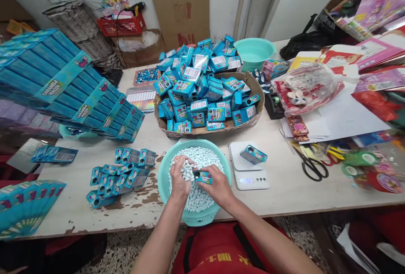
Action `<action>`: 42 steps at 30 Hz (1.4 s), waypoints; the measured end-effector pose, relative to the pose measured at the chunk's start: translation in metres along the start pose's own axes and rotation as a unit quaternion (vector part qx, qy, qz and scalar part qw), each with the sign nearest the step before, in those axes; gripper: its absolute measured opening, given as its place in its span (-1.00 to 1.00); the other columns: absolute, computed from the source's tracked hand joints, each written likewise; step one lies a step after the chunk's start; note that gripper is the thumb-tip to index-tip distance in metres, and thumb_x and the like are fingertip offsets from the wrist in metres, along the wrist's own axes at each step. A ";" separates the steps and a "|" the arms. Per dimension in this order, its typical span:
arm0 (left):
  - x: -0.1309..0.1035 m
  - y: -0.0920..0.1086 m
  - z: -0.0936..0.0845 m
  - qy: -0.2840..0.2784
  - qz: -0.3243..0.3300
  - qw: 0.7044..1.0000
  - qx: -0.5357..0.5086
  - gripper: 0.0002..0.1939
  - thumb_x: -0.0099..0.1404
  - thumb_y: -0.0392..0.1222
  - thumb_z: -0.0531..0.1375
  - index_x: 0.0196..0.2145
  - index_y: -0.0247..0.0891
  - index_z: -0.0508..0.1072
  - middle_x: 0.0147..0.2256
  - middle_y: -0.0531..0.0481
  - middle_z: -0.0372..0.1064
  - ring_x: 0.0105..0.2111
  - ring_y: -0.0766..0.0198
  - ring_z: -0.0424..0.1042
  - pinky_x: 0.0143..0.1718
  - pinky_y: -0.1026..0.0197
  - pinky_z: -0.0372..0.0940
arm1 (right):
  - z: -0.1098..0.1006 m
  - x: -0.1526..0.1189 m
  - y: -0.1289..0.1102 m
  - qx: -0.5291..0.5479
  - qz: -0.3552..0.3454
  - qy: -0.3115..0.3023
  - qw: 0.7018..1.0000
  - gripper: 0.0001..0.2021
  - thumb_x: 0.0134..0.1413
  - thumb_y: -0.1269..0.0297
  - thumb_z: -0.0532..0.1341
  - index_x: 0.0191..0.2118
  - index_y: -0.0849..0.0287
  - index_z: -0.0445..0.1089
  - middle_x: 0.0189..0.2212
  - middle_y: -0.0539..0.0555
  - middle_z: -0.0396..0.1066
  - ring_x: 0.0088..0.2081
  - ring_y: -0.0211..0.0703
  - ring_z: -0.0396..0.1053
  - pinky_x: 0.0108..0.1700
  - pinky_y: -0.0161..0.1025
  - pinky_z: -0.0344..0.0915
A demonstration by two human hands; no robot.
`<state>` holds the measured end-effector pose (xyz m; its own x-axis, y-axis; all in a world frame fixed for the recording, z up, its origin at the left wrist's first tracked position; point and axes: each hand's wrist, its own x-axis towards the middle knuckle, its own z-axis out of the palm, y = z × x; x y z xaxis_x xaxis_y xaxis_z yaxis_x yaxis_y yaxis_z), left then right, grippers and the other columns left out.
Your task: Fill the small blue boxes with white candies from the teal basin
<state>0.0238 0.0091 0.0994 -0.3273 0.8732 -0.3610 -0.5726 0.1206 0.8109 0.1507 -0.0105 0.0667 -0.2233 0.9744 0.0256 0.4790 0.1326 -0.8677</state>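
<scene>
Worn white table point(284, 189), wall behind; basket point(257, 116) of blue boxes, scale point(249, 173) with one box | left hand point(179, 178) cupped, fingers closed on candies point(199, 158) in bowl point(163, 177) | right hand point(218, 185) pinching box point(203, 176), open end toward left fingers, over bowl

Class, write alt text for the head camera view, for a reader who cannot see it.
A person's left hand scoops white candies from a teal bowl while the right hand holds a small blue box over it. Beside it, another box lies on a scale, before a basket of boxes.
</scene>
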 end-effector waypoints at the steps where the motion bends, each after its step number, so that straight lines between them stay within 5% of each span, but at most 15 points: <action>1: 0.000 0.000 0.002 0.003 0.012 1.000 -0.001 -0.80 0.06 -0.10 0.21 -0.49 -0.26 0.30 -0.55 0.09 0.26 -0.53 0.34 0.34 -0.51 0.31 0.23 | 0.002 0.000 -0.001 0.000 0.002 -0.002 1.000 -0.68 -0.18 0.45 0.33 -0.21 0.13 0.36 -0.31 0.04 0.37 -0.24 -0.08 0.38 -0.21 -0.17 0.32; 34: -0.005 -0.007 0.030 0.007 0.096 0.990 0.104 -0.78 0.09 -0.09 0.24 -0.47 -0.27 0.30 -0.66 0.14 0.23 -0.63 0.39 0.27 -0.52 0.32 0.21 | -0.013 -0.001 -0.009 0.000 -0.015 0.041 0.999 -0.70 -0.20 0.42 0.33 -0.25 0.08 0.37 -0.34 0.01 0.39 -0.24 -0.08 0.38 -0.21 -0.19 0.29; 42: -0.003 -0.014 0.035 0.005 0.057 0.992 0.115 -0.74 0.05 -0.07 0.28 -0.44 -0.26 0.30 -0.75 0.24 0.08 -0.76 0.49 0.06 -0.73 0.41 -0.05 | -0.016 0.005 -0.008 -0.001 0.003 0.042 0.999 -0.71 -0.21 0.45 0.34 -0.27 0.11 0.38 -0.36 0.01 0.38 -0.27 -0.10 0.38 -0.26 -0.22 0.29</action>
<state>0.0590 0.0208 0.1051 -0.3874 0.8830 -0.2648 -0.3448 0.1276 0.9300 0.1593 -0.0043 0.0816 -0.1485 0.9870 0.0621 0.4821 0.1271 -0.8668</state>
